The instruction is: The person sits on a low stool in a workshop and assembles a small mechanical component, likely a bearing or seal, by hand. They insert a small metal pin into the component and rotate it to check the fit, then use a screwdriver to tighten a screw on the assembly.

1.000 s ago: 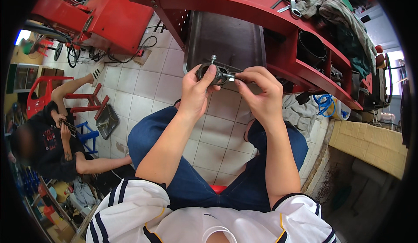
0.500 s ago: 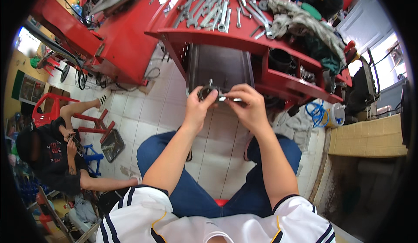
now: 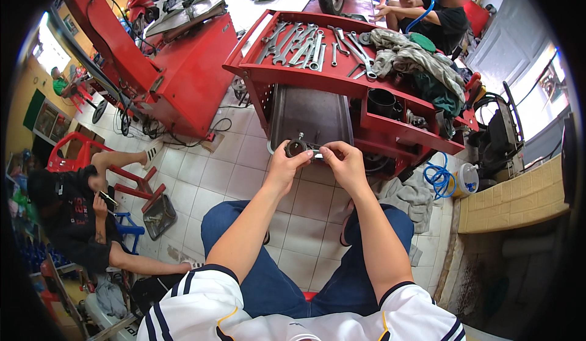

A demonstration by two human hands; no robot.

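Note:
My left hand (image 3: 283, 169) is closed round a small metal part with a dark round opening (image 3: 295, 148); a short bolt-like stub sticks up from it. On the part's right side, my right hand (image 3: 346, 162) pinches a thin silvery piece (image 3: 316, 153) between thumb and fingertips. Whether that piece is joined to the round part I cannot tell. Both hands are held above my knees, in front of the near edge of a dark metal tray (image 3: 310, 106). The tray sits low in a red tool cart.
On the red cart's top (image 3: 262, 66) lie several wrenches (image 3: 302, 48) and grey rags (image 3: 400, 51). A black cup (image 3: 381, 101) stands in its side compartment. A seated person (image 3: 73, 213) holds a phone at left; another person (image 3: 448, 14) sits beyond the cart. Blue hose (image 3: 438, 179) lies at right.
My view has tilted up, so the cart and the floor sit lower in the picture. Both hands keep hold of the metal part; my right fingers are now closer together on its right side.

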